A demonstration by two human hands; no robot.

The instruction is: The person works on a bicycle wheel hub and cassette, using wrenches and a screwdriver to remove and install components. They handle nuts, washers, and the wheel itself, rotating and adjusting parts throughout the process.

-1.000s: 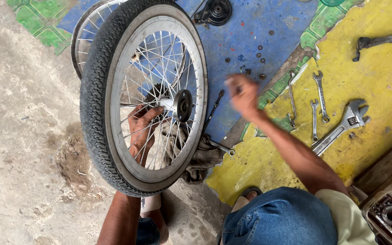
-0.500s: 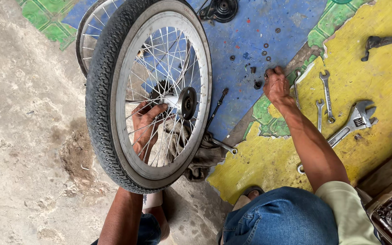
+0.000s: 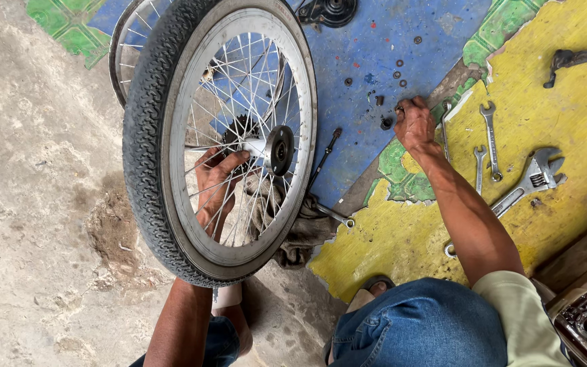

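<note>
Spoked bicycle wheel with a black knobby tyre and silver rim [image 3: 164, 156] stands upright on the grey concrete floor [image 3: 28, 204], just beside the person's blue-jeaned knee [image 3: 422, 326]. Behind the spokes, the left hand [image 3: 215, 183] is curled around the axle at the silver hub [image 3: 273, 149], fingers closed on it. A dirty grey rag [image 3: 300, 234] lies under the wheel's lower edge, at the border of a painted yellow, blue and green sheet [image 3: 388, 245] spread on the floor. Farther out, the right hand [image 3: 414, 124] rests fingers-down on that sheet, fingertips drawn together over small dark nuts [image 3: 383, 124]; whether it pinches one I cannot tell. Near it lie three slim steel spanners [image 3: 490, 139] and a large adjustable wrench [image 3: 535, 175]. A second rim [image 3: 127, 41] leans behind the wheel.
</note>
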